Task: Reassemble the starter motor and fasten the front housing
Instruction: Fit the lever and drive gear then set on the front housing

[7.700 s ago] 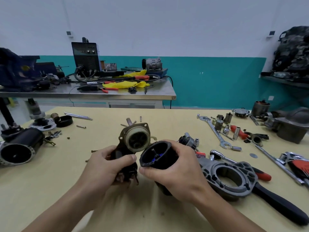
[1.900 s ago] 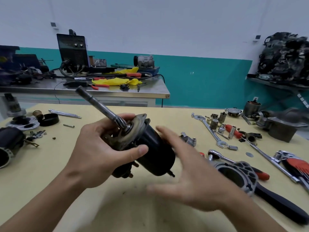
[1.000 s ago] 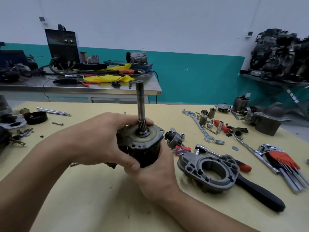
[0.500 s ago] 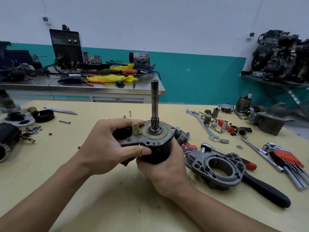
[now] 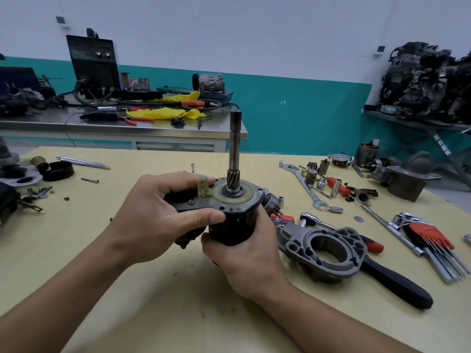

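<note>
Item: starter motor (image 5: pixel 229 215), upright above the desk (image 5: pixel 127 289), shaft (image 5: pixel 235 149) up. My left hand (image 5: pixel 153 220) clamps its plate; right hand (image 5: pixel 244 258) cups the body. Front housing (image 5: pixel 326 250) beside. I'd hold level, steadying before fitting.

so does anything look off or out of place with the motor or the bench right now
Nothing looks damaged or spilled. The starter motor is held upright in both hands, left hand and right hand, with its shaft pointing straight up. The front housing lies loose on the table to its right, not yet fitted.
</note>
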`<action>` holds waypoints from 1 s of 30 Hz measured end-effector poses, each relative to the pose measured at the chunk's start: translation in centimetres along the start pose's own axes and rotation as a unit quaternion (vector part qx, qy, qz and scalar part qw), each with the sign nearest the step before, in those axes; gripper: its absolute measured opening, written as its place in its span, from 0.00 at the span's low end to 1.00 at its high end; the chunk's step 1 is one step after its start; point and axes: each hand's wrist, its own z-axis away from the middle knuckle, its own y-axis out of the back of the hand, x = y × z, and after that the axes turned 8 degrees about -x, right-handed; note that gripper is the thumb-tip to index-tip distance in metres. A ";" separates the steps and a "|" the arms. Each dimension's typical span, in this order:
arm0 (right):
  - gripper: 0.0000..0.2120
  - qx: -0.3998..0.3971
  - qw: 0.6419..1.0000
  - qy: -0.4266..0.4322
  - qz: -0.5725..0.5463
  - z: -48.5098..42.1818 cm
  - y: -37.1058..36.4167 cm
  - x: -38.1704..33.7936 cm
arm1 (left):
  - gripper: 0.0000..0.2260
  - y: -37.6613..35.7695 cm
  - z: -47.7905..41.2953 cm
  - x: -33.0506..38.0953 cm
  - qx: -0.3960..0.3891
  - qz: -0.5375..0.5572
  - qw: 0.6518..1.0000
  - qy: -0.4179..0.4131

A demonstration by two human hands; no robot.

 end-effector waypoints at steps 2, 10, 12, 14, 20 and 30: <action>0.28 0.007 1.000 0.004 0.001 0.0 0.2 -0.1 | 0.19 -0.5 0.0 0.0 0.012 -0.004 1.000 -0.016; 0.30 -0.007 1.000 -0.002 0.019 0.1 0.5 -0.4 | 0.17 -0.6 0.1 0.7 0.034 -0.020 0.999 -0.021; 0.30 -0.011 1.000 -0.007 0.020 0.0 0.6 -0.5 | 0.15 -1.1 0.1 0.6 0.047 -0.005 0.999 -0.017; 0.30 -0.016 1.000 -0.010 0.018 -0.1 0.8 -0.5 | 0.14 -1.3 0.2 0.7 0.058 -0.005 0.998 -0.005; 0.28 -0.033 0.999 -0.020 0.018 0.0 1.0 -0.7 | 0.18 -0.1 -0.1 0.5 0.016 -0.019 0.999 0.041; 0.29 -0.024 1.000 -0.011 -0.004 0.0 0.7 -0.7 | 0.17 0.1 -0.1 0.5 -0.020 0.013 0.999 0.033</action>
